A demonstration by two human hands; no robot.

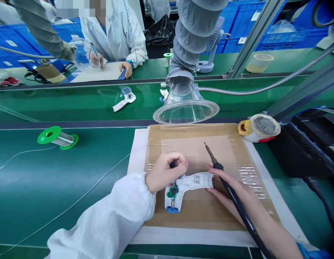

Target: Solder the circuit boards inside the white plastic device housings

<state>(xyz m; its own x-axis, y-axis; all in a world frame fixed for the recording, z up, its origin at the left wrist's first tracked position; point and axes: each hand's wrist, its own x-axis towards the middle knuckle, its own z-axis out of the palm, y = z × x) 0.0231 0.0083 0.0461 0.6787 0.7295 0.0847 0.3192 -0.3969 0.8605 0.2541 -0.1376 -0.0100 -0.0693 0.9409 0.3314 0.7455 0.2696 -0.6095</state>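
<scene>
A white gun-shaped thermometer housing point(196, 181) lies open-side up on the cardboard, with green and red wires and a blue-rimmed metal cylinder point(172, 207) at its lower end. My left hand point(167, 172) is closed over the housing's upper left part, fingertips pinched; what they hold is hidden. Slanting across my right hand point(237, 190) is a soldering iron point(231, 196), its bare tip pointing up and left, clear of the housing. Fingers and thumb of that hand lie on both sides of the housing's grip end. Thin solder wire point(99, 180) runs across the bench towards the cardboard.
A green solder spool point(57, 137) lies at left. Over the cardboard point(199, 212) hangs a clear fume hood point(185, 112). A round holder point(264, 126) and black soldering station point(296, 144) stand at right. Behind the rail, a co-worker point(113, 36) sits near another housing point(125, 99).
</scene>
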